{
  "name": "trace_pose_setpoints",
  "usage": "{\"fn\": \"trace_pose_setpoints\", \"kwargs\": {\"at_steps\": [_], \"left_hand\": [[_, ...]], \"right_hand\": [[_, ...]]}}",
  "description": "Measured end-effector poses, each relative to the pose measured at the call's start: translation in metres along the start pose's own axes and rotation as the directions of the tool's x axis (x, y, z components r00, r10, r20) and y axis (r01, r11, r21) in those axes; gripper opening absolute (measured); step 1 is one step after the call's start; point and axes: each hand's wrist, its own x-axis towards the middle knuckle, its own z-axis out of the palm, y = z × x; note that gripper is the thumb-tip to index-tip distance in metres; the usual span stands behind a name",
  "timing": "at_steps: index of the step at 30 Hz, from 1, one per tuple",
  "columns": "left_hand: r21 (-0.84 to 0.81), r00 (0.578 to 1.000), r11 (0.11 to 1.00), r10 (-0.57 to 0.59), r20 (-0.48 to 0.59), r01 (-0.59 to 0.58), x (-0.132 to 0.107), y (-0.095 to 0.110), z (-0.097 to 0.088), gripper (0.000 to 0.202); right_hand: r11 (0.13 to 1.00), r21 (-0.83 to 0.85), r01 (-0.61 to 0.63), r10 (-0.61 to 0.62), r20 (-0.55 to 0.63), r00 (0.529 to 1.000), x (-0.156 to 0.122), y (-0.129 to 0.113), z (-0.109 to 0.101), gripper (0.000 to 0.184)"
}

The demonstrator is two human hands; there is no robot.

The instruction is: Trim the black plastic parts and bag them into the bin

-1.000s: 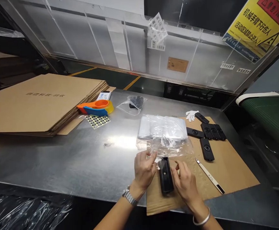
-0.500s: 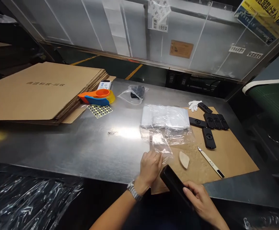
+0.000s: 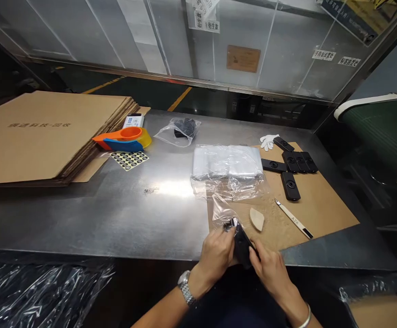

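Note:
At the front of the metal table, my left hand is closed on the mouth of a clear plastic bag. My right hand grips a long black device, whose far end is at the bag's mouth, partly covered by the film and my left fingers. Just beyond lies a beige wedge-shaped piece. To its right is a white-handled craft knife marked A26. A stack of clear bags lies farther back. Several similar black devices rest at the right.
A brown cardboard sheet lies under the knife and devices. Flat cardboard is stacked at left, beside an orange and blue tape dispenser and a sticker sheet. A white glove and a bagged black item lie farther back.
The black device has moved up and left in my right hand, bringing its end to the bag's mouth. My left hand has come closer to it. The camera view has shifted slightly.

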Motion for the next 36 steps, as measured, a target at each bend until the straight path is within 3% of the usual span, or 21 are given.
{"fn": "trace_pose_setpoints", "kwargs": {"at_steps": [3,6,12,15,18,21,23,24,25,26,28,29,30,32,34,36], "left_hand": [[-0.028,0.993,0.993,0.115,-0.008,-0.115,-0.002,0.005,-0.005,0.024],[-0.052,0.992,0.991,0.119,-0.045,-0.121,-0.004,0.005,-0.014,0.023],[-0.16,0.972,0.959,0.233,-0.039,-0.236,-0.007,0.018,-0.034,0.024],[-0.16,0.983,0.97,0.176,-0.062,-0.183,-0.001,0.02,-0.042,0.022],[-0.15,0.993,0.985,0.078,-0.09,-0.091,0.012,0.014,-0.054,0.022],[-0.171,0.994,0.98,0.088,-0.065,-0.098,0.029,0.011,-0.069,0.023],[-0.186,0.993,0.976,0.107,-0.056,-0.116,0.041,0.014,-0.08,0.022],[-0.207,0.992,0.97,0.114,-0.058,-0.123,0.047,0.017,-0.084,0.022],[-0.241,0.991,0.961,0.121,-0.06,-0.132,0.052,0.021,-0.087,0.021],[-0.287,0.989,0.947,0.132,-0.073,-0.148,0.058,0.027,-0.089,0.021],[-0.379,0.98,0.904,0.172,-0.099,-0.197,0.068,0.042,-0.089,0.021],[-0.412,0.972,0.881,0.202,-0.119,-0.234,0.073,0.051,-0.086,0.021],[-0.43,0.961,0.859,0.239,-0.141,-0.277,0.077,0.061,-0.082,0.022],[-0.439,0.918,0.806,0.355,-0.179,-0.397,0.082,0.081,-0.071,0.022],[-0.437,0.823,0.705,0.536,-0.187,-0.558,0.083,0.099,-0.056,0.022],[-0.433,0.685,0.569,0.706,-0.178,-0.699,0.081,0.114,-0.041,0.024]], "right_hand": [[0.996,-0.073,0.046,-0.048,-0.017,0.999,0.004,-0.004,-0.003,0.039],[0.995,-0.098,0.023,-0.028,-0.041,0.999,0.008,-0.009,-0.007,0.044],[0.991,-0.136,-0.013,0.009,-0.03,1.0,0.011,-0.031,-0.014,0.032],[0.989,-0.147,-0.006,0.004,-0.011,1.0,0.017,-0.039,-0.025,0.029],[0.994,-0.096,0.05,-0.047,0.036,0.998,0.023,-0.043,-0.046,0.037],[0.994,-0.047,0.098,-0.098,0.016,0.995,0.024,-0.047,-0.074,0.034],[0.989,0.092,0.117,-0.119,0.014,0.993,0.02,-0.049,-0.09,0.029],[0.965,0.242,0.101,-0.115,0.041,0.993,0.016,-0.049,-0.095,0.024],[0.893,0.448,0.041,-0.088,0.086,0.992,0.012,-0.047,-0.097,0.019],[0.755,0.653,-0.053,-0.039,0.126,0.991,0.007,-0.044,-0.097,0.018],[0.379,0.903,-0.204,0.125,0.168,0.978,-0.003,-0.035,-0.086,0.033],[0.251,0.945,-0.211,0.23,0.154,0.961,-0.008,-0.03,-0.077,0.04],[0.186,0.962,-0.2,0.317,0.134,0.939,-0.014,-0.024,-0.068,0.046],[0.064,0.974,-0.218,0.368,0.18,0.912,-0.025,-0.016,-0.051,0.059],[-0.174,0.951,-0.257,0.236,0.293,0.926,-0.038,-0.009,-0.044,0.072],[-0.367,0.904,-0.219,0.138,0.285,0.949,-0.052,-0.003,-0.047,0.077]]}}
